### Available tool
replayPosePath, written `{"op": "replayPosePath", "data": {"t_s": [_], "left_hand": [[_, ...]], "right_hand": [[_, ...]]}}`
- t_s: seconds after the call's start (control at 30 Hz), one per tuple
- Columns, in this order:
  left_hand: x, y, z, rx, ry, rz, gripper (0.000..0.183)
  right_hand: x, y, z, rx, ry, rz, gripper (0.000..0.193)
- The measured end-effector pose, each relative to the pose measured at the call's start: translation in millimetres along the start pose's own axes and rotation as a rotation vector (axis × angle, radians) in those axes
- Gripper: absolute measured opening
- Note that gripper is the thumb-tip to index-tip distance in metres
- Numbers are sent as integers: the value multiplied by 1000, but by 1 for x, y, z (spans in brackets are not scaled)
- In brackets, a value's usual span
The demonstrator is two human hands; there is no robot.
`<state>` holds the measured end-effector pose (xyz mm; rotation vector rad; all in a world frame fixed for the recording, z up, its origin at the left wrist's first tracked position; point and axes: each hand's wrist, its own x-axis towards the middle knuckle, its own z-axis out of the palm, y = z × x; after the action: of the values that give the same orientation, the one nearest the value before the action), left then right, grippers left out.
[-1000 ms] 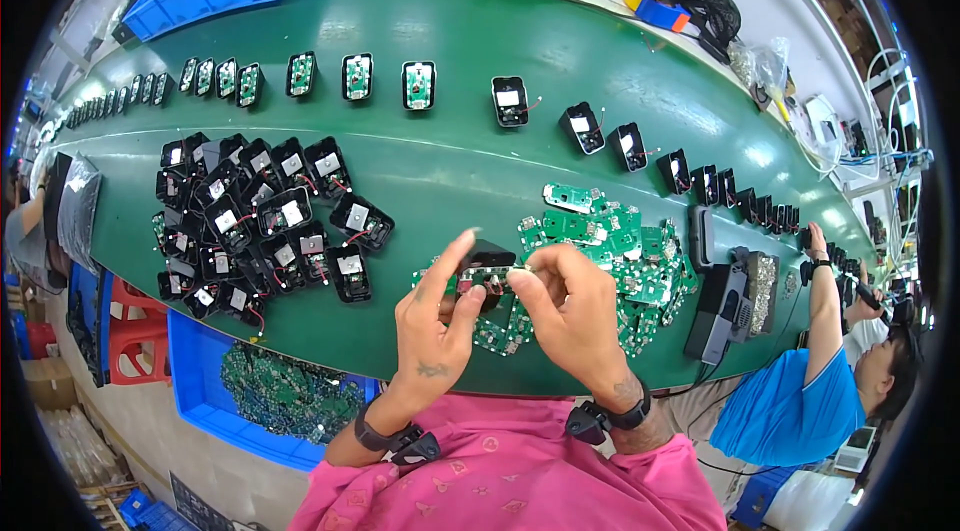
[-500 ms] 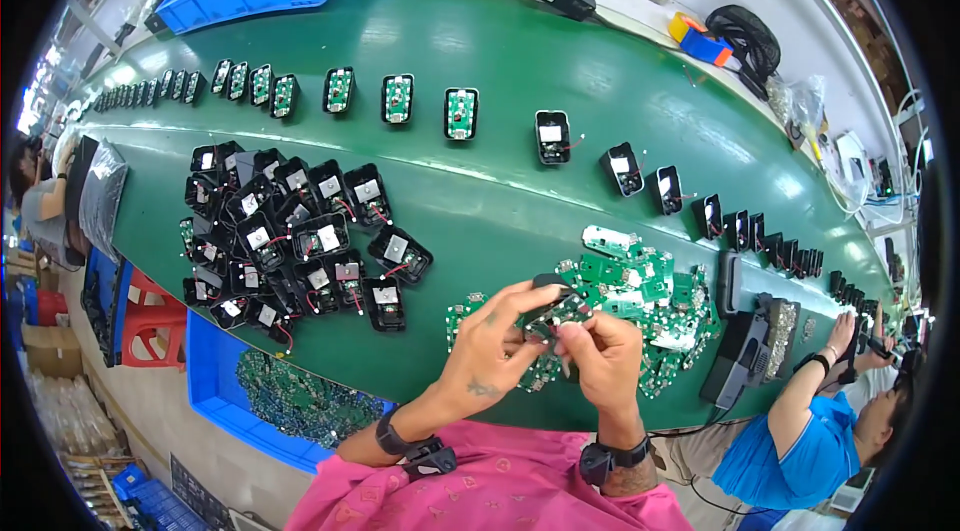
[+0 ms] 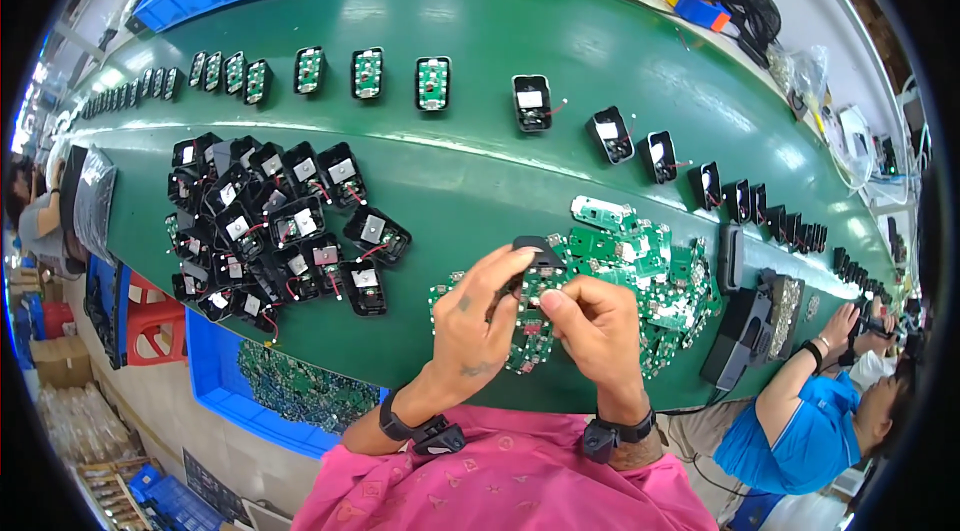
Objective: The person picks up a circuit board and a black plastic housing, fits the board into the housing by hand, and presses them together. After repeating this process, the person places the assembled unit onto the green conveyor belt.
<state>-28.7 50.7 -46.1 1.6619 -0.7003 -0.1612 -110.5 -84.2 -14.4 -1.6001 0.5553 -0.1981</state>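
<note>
Left hand (image 3: pixel 470 321) is closing in a narrow grip around a black housing (image 3: pixel 538 249). Its index finger is reaching over the upper end of the piece; its thumb is lying lower, along the near left side. Palm is facing inward, the other fingers bending behind the piece and partly hiding from view.

Right hand (image 3: pixel 600 326) is narrowing too, fingers curling under, thumb tip pressing at a green circuit board (image 3: pixel 545 279) that is showing at the near side of the housing. Whether thumb and finger are pinching the board or only pushing on it, cannot tell. How far the board is seating inside the housing is also hard to make out, fingers covering much of it.

Both hands are meeting in front of the person's chest, above the tabletop (image 3: pixel 440 201). The held piece is hovering over the left part of a spread of loose green boards (image 3: pixel 640 261), some of them lying just below the fingers.

To the left, a heap of open black housings (image 3: pixel 280 221) is lying well apart from the hands, red wires trailing from several. Beyond, a row of housings with boards (image 3: pixel 367 73) is standing toward the left; housings showing pale squares (image 3: pixel 532 103) are continuing the line rightward. A dark grey device (image 3: pixel 735 331) is sitting right of the loose boards. Farther right, a co-worker in blue (image 3: pixel 800 431) is reaching over the tabletop.
</note>
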Motion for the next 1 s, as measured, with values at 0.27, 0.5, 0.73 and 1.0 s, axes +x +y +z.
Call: {"op": "replayPosePath", "data": {"t_s": [0.27, 0.5, 0.73, 1.0], "left_hand": [[11, 4, -22, -395, -259, -286, 51], [6, 3, 0, -400, -91, -316, 32], [8, 1, 3, -527, -100, -460, 30], [15, 7, -10, -502, -159, -525, 33]], "right_hand": [[1, 6, -1, -85, 17, -29, 33], [-2, 10, 14, -322, 189, -144, 18], [3, 9, 27, -242, 135, -202, 32], [6, -2, 24, -466, 63, -266, 32]]}}
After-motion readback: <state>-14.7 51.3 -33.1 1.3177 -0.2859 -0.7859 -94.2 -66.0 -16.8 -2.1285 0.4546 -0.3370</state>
